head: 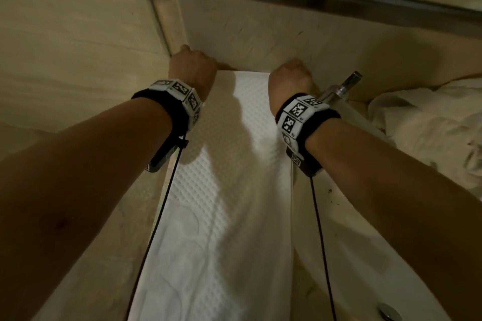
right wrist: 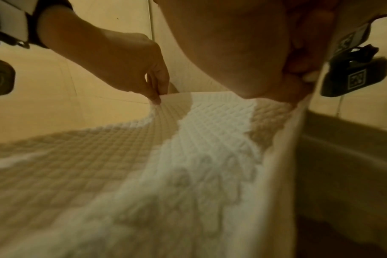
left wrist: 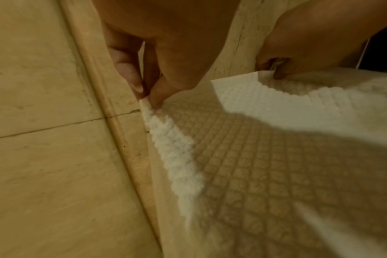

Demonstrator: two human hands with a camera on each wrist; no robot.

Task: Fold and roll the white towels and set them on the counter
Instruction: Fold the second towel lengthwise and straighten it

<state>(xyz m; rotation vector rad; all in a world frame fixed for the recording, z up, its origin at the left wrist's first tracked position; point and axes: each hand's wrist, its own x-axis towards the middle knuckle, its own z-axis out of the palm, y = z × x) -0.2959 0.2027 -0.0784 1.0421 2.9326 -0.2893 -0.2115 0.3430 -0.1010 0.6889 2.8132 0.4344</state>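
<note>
While both hands hold the far end, the towel is laid out long and flat and no roll has begun.

Towel: a white towel with a waffle weave lies as a long narrow strip on the counter, running from the near edge to the back wall — it looks already folded lengthwise, judging by the doubled edge on its right side.

Left hand: the left hand pinches the far left corner between thumb and fingertips, tight in the angle where the side wall meets the back wall.

Right hand: the right hand has its fingers curled on the far right corner, just beside a chrome tap.

Done so far: the lengthwise fold, as far as I can judge — the strip lies smooth and square.

Left to do: the rolling of this towel and its setting down; a crumpled heap of white cloth at the right probably means more towels wait.

Finished rolls: none in view.
</note>
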